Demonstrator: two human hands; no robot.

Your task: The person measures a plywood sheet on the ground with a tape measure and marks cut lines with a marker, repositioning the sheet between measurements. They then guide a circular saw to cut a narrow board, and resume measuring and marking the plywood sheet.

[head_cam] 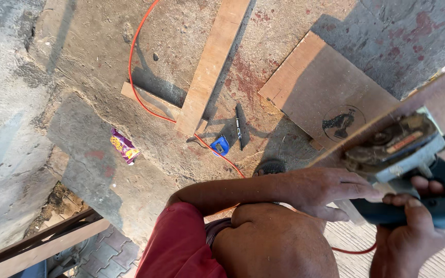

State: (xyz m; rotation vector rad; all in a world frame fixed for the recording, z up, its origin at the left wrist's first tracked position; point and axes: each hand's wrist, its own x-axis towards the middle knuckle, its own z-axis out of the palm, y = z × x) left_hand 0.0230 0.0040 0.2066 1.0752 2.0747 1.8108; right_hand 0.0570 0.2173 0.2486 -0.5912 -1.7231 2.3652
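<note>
Head view: right hand (413, 226) wrapped tight round the blue saw (408, 164) handle at near right; left hand (325, 193) open, fingers flat by the saw's base on the board (439, 98). Far off, tape measure (221, 145), plank (209, 64).

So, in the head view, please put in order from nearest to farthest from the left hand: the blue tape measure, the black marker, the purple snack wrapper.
From the left hand, which rests by the power saw:
1. Blue tape measure, on the ground just up-left of the hand.
2. Black marker, right beside the tape measure and slightly beyond it.
3. Purple snack wrapper, far off to the picture's left.
</note>
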